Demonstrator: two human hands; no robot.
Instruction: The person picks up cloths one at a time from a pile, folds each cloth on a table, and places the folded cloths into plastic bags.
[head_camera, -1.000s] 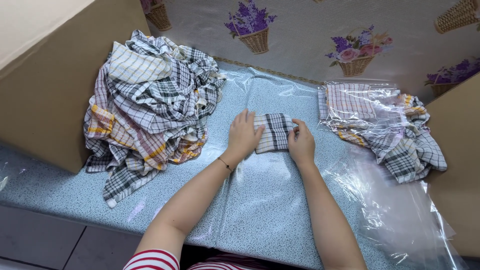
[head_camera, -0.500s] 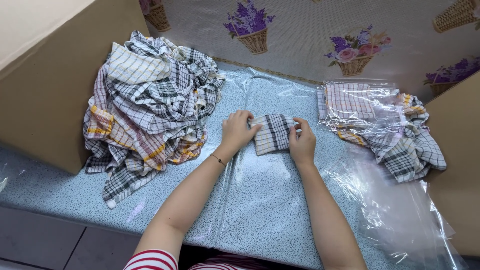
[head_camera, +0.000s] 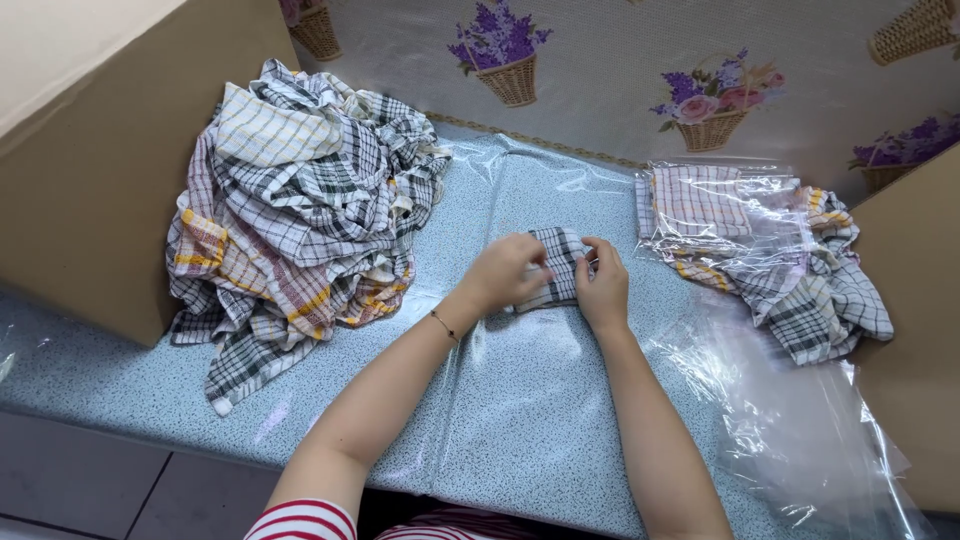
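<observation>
Checked cloth (head_camera: 558, 262) between both hands' fingers (head_camera: 530, 268)

The left hand (head_camera: 507, 273) and right hand (head_camera: 603, 287) are covering part of the small folded cloth (head_camera: 556, 267). The clear plastic sheet (head_camera: 800, 420) is running off the desk's (head_camera: 520, 420) bottom right corner.
</observation>
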